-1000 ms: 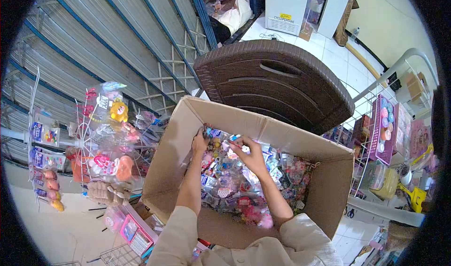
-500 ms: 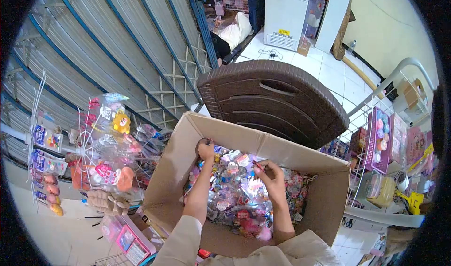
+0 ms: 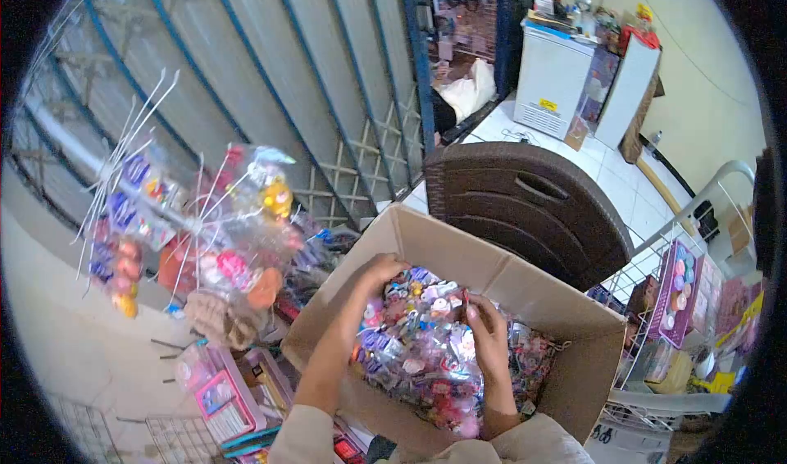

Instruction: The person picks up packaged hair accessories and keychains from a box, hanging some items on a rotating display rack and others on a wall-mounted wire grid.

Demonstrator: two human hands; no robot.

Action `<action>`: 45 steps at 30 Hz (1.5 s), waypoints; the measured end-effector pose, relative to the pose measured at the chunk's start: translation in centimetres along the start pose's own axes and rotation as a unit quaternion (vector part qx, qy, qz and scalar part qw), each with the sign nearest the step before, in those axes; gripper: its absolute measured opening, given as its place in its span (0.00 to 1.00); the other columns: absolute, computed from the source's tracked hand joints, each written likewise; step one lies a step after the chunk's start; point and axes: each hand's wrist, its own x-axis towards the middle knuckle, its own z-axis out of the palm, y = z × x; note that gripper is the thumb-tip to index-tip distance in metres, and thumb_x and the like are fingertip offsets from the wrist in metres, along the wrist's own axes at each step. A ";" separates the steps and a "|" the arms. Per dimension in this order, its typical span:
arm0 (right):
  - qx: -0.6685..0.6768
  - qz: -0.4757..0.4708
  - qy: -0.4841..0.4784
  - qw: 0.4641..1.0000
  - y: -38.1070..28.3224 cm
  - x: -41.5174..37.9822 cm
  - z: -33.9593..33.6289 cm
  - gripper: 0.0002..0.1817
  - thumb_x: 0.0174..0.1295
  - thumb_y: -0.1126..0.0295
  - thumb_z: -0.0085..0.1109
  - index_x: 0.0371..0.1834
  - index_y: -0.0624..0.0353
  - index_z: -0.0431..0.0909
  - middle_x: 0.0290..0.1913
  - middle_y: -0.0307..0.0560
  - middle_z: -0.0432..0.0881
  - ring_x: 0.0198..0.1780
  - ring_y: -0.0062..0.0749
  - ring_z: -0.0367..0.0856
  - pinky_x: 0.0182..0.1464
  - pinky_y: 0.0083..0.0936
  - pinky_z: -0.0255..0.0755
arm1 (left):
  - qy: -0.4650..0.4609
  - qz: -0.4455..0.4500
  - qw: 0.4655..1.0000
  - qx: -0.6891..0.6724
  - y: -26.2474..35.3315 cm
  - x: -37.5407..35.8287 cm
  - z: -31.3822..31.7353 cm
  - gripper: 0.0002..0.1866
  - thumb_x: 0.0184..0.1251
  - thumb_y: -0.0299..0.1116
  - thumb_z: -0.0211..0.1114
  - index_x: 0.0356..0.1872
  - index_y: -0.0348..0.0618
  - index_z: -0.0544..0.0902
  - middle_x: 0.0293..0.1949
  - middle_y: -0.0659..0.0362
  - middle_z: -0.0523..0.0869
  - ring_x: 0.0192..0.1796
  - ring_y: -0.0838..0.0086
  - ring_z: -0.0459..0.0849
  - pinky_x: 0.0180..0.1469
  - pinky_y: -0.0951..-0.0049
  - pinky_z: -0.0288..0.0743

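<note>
A large cardboard box (image 3: 566,320) in front of me holds many small trinkets in clear plastic packets (image 3: 434,349). My left hand (image 3: 384,270) is at the inside of its left wall, above the packets' far left edge. Its fingers stretch to the right, partly bent, and no object shows in them. Over the right part of the pile, my right hand (image 3: 489,330) is closed, thumb and fingertips pinching a small red item (image 3: 466,297). That item is too small to name.
A brown plastic chair back (image 3: 525,210) stands just behind the box. To the left, a rack with hanging packets (image 3: 229,251) is close to the box. A wire shelf with a purple basket (image 3: 677,300) stands right. A metal shutter (image 3: 270,70) and white freezer (image 3: 551,79) are farther off.
The view has swung left, so the scene sits farther right. My left hand has gone from a fist to more outstretched fingers. My right hand stays over the pile with its pinch.
</note>
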 end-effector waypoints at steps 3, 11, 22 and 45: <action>-0.009 -0.024 -0.045 0.999 -1.0 -0.9 1.4 0.13 0.52 0.74 0.50 0.41 0.66 0.67 0.34 0.43 0.73 0.36 0.24 0.71 0.39 0.20 0.65 | -0.078 0.063 0.983 0.155 7.7 -9.3 -1.6 0.10 0.52 0.34 0.57 0.26 0.37 0.73 0.21 0.63 0.71 0.24 0.79 0.69 0.23 0.79 0.62; -0.074 -0.099 -0.209 0.970 -7.0 -5.3 7.8 0.09 0.50 0.76 0.51 0.36 0.65 0.68 0.27 0.39 0.71 0.29 0.18 0.68 0.32 0.15 0.62 | 0.087 0.297 0.949 -0.057 9.4 -28.8 -5.0 0.06 0.58 0.30 0.51 0.30 0.38 0.69 0.25 0.66 0.69 0.29 0.84 0.67 0.32 0.83 0.61; -0.264 -0.379 -0.556 0.691 -12.5 -16.9 21.3 0.05 0.40 0.78 0.53 0.22 0.67 0.72 0.20 0.50 0.72 0.23 0.36 0.71 0.27 0.22 0.63 | 0.479 0.327 0.814 0.015 -0.6 -56.8 -4.1 0.09 0.58 0.33 0.51 0.30 0.35 0.72 0.23 0.56 0.73 0.26 0.78 0.70 0.28 0.75 0.63; -0.044 -0.379 -0.778 0.500 -3.2 -40.0 39.6 0.10 0.36 0.82 0.59 0.25 0.65 0.74 0.22 0.46 0.76 0.25 0.28 0.76 0.28 0.17 0.67 | 0.841 0.146 0.521 0.025 -13.6 -84.1 -4.1 0.10 0.56 0.33 0.54 0.32 0.36 0.75 0.21 0.63 0.74 0.23 0.84 0.69 0.24 0.83 0.64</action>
